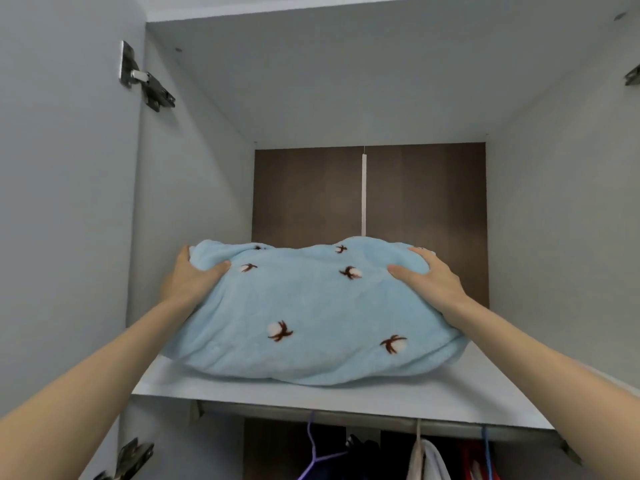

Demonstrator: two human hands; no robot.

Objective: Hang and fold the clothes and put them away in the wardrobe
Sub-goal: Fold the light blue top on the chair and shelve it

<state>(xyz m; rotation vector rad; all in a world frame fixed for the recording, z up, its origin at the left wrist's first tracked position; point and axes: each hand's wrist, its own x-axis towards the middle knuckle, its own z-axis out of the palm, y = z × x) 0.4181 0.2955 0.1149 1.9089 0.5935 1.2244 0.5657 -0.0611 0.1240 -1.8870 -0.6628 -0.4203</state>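
1. Head cam: folded blue fleece bundle (311, 313) sits on the wardrobe's top shelf (311, 393).
2. Left hand (194, 275) and right hand (433, 280) each clamp one end, thumbs on top.
3. Purple hanger (317, 452) and white garment (427, 460) hang under the shelf.

We see a plush light-blue fleece bundle (311, 306), printed with brown-and-white cotton flowers, lying folded and rounded on the white upper shelf (311, 394) of the grey wardrobe (194, 174), near the shelf's front edge; hung clothes (429, 460) show below.
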